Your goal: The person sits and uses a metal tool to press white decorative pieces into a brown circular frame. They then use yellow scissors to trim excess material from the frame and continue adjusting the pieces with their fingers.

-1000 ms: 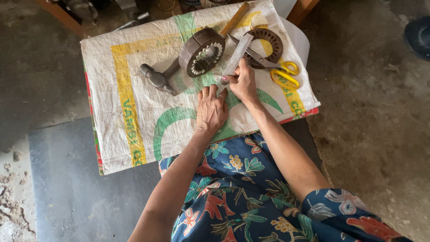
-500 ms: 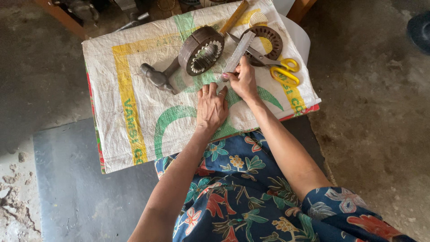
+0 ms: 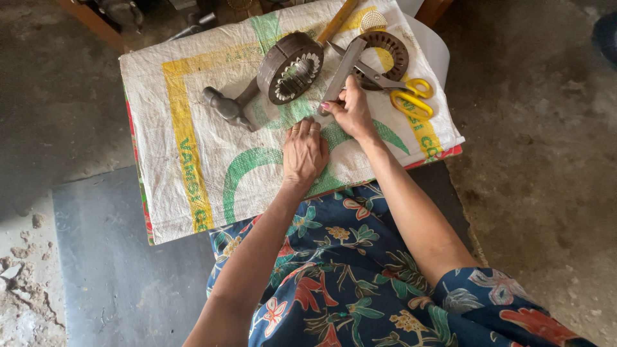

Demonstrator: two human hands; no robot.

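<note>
head view, looking down. the right hand [image 3: 350,110] has its fingers [image 3: 334,103] pinched narrow on the low end of a thin grey strip [image 3: 342,72], like stiff paper or sheet. the strip runs up and away from the fingers, and lies between two metal rings. since a second ago the hands have hardly moved; the right hand has the same pinch on the strip and the strip lies on the same slant. so the work looks to be at the same step, a slow careful bit and not a new one.

the left hand [image 3: 304,153] lies flat, fingers spread a little, holding nothing. it presses on the white sack cloth [image 3: 193,128] just below and beside the right hand, almost touching it.

just up and left of the fingers stands the thick brown ring [image 3: 290,67] with pale teeth inside. up and right lies the flat ring [image 3: 384,56], and over it the scissors [image 3: 402,93] with yellow handles, near the right hand. further left a hammer [image 3: 226,108] rests on the cloth. the cloth covers the bench.
</note>
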